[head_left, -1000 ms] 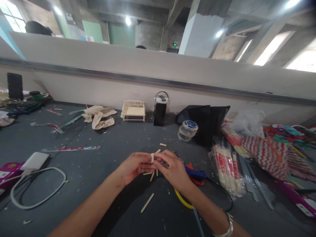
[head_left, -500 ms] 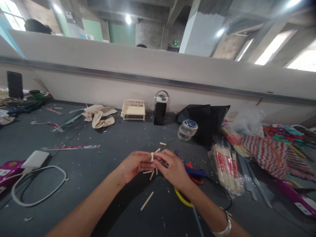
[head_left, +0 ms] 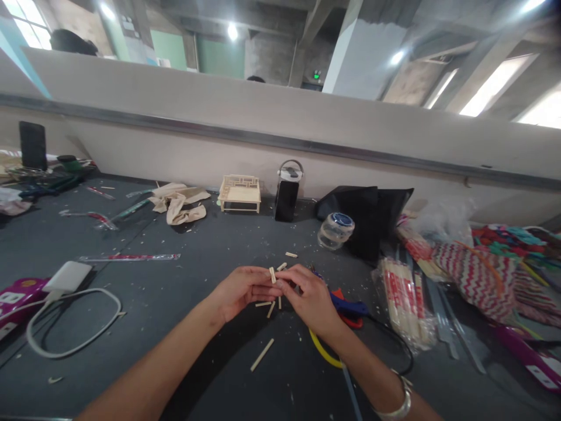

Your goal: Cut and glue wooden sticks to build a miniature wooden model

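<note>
Between the fingertips of my left hand point(head_left: 239, 292) and my right hand point(head_left: 309, 295) is a small piece of pale wooden sticks point(head_left: 272, 275), pinched from both sides. It looks like short sticks laid together; the fingers hide part of it. Below the hands, several cut wooden sticks point(head_left: 271, 310) lie on the dark table. One longer stick point(head_left: 262, 355) lies nearer to me, and a short one point(head_left: 291, 255) lies beyond the fingers. Beside my right wrist is a blue glue gun point(head_left: 350, 305), with something red under it.
A miniature wooden bench point(head_left: 240, 194) stands at the back beside a phone point(head_left: 286, 200) propped upright. A clear jar point(head_left: 336, 231) leans by a black bag point(head_left: 372, 228). Bagged chopsticks point(head_left: 405, 301) lie right. A white charger point(head_left: 69, 278) with a looped cable sits left.
The small wooden piece has tilted slightly between my fingertips. Both hands keep almost the same place and grip; the whole view has shifted slightly.
</note>
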Demonstrator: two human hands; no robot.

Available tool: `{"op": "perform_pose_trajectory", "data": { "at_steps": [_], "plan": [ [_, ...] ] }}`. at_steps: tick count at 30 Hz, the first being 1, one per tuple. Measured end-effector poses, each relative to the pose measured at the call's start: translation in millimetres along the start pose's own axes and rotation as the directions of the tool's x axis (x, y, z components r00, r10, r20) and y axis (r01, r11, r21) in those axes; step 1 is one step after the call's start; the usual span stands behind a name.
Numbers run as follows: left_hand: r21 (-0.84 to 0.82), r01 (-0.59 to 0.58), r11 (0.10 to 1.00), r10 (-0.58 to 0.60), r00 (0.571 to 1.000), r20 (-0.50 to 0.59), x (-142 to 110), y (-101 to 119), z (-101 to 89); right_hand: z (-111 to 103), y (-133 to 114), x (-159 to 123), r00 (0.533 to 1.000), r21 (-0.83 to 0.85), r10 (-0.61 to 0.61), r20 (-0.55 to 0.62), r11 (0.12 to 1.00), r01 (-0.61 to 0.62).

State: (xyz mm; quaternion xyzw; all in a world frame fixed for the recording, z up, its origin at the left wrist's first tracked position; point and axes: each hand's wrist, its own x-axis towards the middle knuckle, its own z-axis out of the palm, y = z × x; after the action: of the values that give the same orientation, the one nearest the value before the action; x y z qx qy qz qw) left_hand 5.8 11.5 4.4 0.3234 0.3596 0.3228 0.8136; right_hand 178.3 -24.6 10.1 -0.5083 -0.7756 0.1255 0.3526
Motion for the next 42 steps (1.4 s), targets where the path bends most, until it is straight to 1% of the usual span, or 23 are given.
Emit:
{"op": "perform_pose_trajectory", "data": {
  "at_steps": [4,8,13,16,19,21,23,25,28,31,33,34,36,38,40,42],
  "plan": [
    [-0.004,-0.012,1.000,0.012,1.000,-0.001,1,0,-0.1,1,-1,0,1.000,-0.018,-0.005,-0.012,1.000,0.005],
    [-0.020,-0.007,1.000,0.007,1.000,-0.007,1,1,-0.8,0,-1,0,0.998,-0.092,-0.070,-0.007,0.993,0.069],
    [-0.053,0.023,0.998,-0.023,1.000,-0.009,2,1,-0.4,1,2,-1,0.989,-0.125,-0.145,-0.005,0.982,0.143],
    [-0.086,0.015,0.996,-0.018,0.999,-0.028,1,1,1.2,1,2,-2,0.982,-0.150,-0.186,-0.020,0.972,0.181],
    [-0.114,0.016,0.993,-0.019,1.000,-0.025,0,3,3.4,0,0,-1,0.985,-0.116,-0.160,-0.068,0.982,0.151],
    [-0.121,0.012,0.993,-0.015,1.000,-0.027,-1,5,3.9,-2,-1,0,0.991,-0.064,-0.096,-0.096,0.994,0.090],
    [-0.127,-0.023,0.992,0.014,0.998,-0.069,-1,9,2.6,-3,-2,1,0.993,-0.040,-0.037,-0.108,0.999,0.033],
    [-0.131,-0.084,0.988,0.067,0.989,-0.134,-1,13,-0.7,-1,-1,0,0.997,-0.064,-0.038,-0.069,0.997,0.033],
    [-0.125,-0.159,0.979,0.132,0.971,-0.201,1,16,-6.7,8,2,-2,0.989,-0.150,-0.118,0.090,0.980,0.131],
    [-0.113,-0.174,0.978,0.147,0.966,-0.210,2,15,-9.3,20,1,-6,0.954,-0.250,-0.180,0.238,0.938,0.239],
    [-0.109,-0.168,0.980,0.143,0.968,-0.207,2,14,-8.6,26,-1,-8,0.936,-0.312,-0.192,0.296,0.906,0.285],
    [-0.108,-0.166,0.980,0.141,0.968,-0.208,2,14,-7.9,28,-2,-8,0.933,-0.330,-0.187,0.307,0.899,0.288],
    [-0.108,-0.163,0.981,0.137,0.967,-0.215,2,14,-6.1,27,-5,-7,0.950,-0.325,-0.148,0.275,0.916,0.237],
    [-0.112,-0.160,0.981,0.132,0.965,-0.225,2,13,-4.1,23,-7,-5,0.982,-0.256,-0.071,0.176,0.960,0.116],
    [-0.121,-0.156,0.980,0.126,0.967,-0.222,2,11,-2.0,16,-8,-1,0.999,-0.129,0.030,0.042,0.991,-0.024],
    [-0.135,-0.147,0.980,0.119,0.974,-0.194,2,6,0.4,10,-9,2,0.990,0.015,0.124,-0.061,0.992,-0.123]
  ]
}}
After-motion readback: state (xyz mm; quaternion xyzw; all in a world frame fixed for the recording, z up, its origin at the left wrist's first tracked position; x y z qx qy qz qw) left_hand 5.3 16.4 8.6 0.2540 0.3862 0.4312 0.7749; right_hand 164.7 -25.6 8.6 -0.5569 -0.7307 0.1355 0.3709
